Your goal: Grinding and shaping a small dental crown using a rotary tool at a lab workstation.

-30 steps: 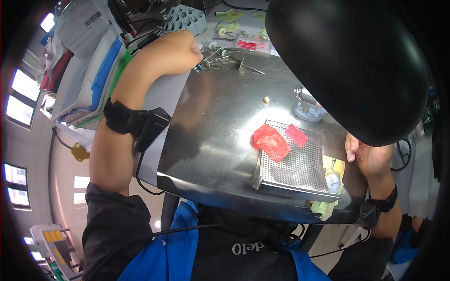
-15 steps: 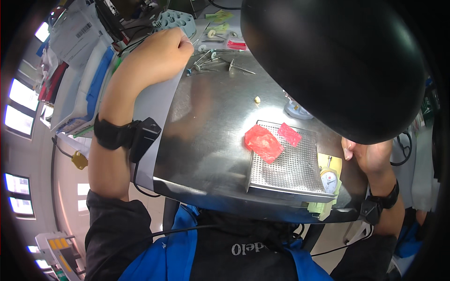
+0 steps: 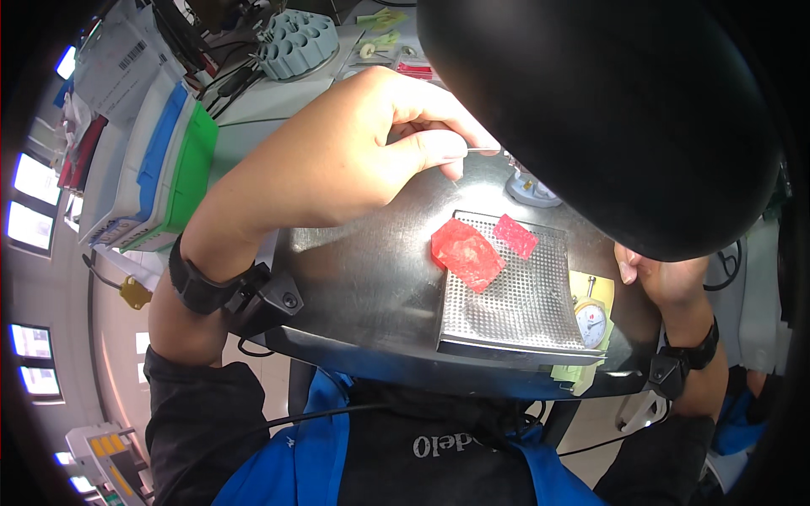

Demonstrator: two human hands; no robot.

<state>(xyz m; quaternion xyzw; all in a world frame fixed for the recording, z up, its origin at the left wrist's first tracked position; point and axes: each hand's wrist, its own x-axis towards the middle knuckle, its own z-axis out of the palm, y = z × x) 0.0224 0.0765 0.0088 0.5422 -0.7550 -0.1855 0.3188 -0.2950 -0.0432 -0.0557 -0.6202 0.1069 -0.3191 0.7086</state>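
Note:
My left hand [image 3: 354,152] reaches across the table, closed in a pinch with thumb and fingers on a thin metal rod [image 3: 483,151]. The rod points right, toward a pale, round-based piece [image 3: 533,190] that stands partly behind a large black rounded cover [image 3: 599,118]. My right hand [image 3: 671,278] rests at the right below that cover, which hides most of its fingers. Between the hands, nearer to me, a dimpled metal tray [image 3: 515,312] carries a large red sheet piece [image 3: 468,255] and a smaller pinkish-red piece [image 3: 515,236].
A round dial gauge [image 3: 591,324] lies on yellow-green paper [image 3: 602,291] at the tray's right edge. At the back left stands a grey-blue holder with round holes [image 3: 297,44]. Stacked bins, one green [image 3: 190,164], line the left side. A small red-striped packet [image 3: 415,71] lies behind my left hand.
My left hand has moved right and nearer from the scattered metal-shanked bits, and now a thin rod shows in its pinch. The view has shifted slightly; my right hand stays in place.

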